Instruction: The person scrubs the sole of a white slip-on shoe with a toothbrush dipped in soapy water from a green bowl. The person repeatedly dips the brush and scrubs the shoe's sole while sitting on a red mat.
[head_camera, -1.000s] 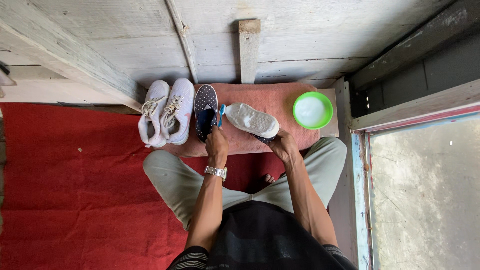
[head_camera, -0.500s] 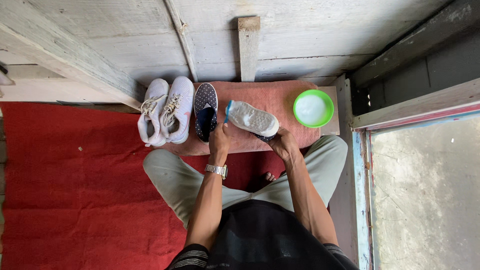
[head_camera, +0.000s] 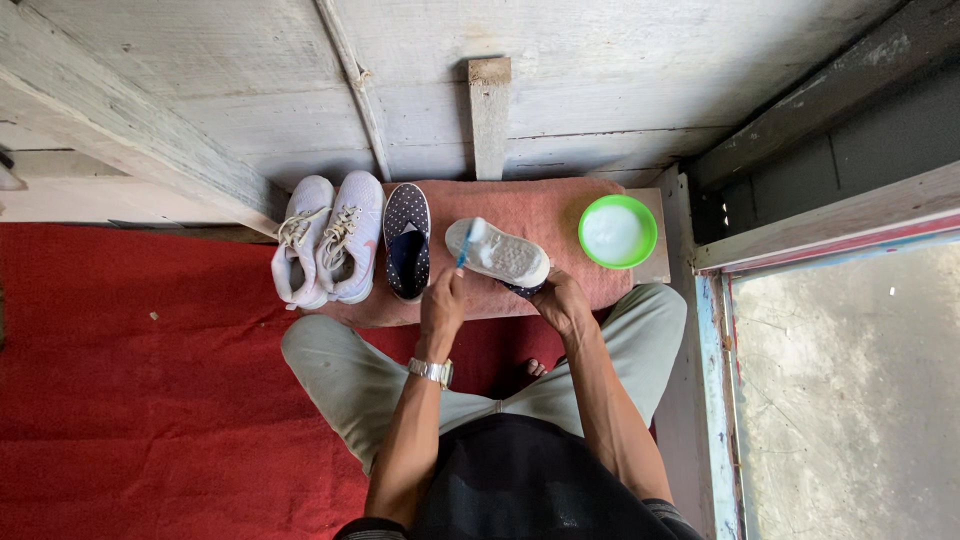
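From the head view, the left hand (head_camera: 441, 303) is closed around a small blue brush (head_camera: 463, 250) whose bristle end rests on the toe of a white shoe (head_camera: 500, 255). How the fingers wrap the handle is hidden. The right hand (head_camera: 558, 298) grips the shoe's heel end from below, fingers curled under and mostly out of sight. The shoe lies sole-up, tilted, over a pink towel (head_camera: 545, 215) on a low desk (head_camera: 660, 265), of which only a corner shows. Left of it stand a dark dotted shoe (head_camera: 407, 240) and a pair of pale sneakers (head_camera: 330, 240). A green bowl (head_camera: 618, 232) of whitish liquid sits to the right; its contents are hard to make out.

Against half a second ago, the brush has moved slightly along the toe; the shoe and bowl lie as before.
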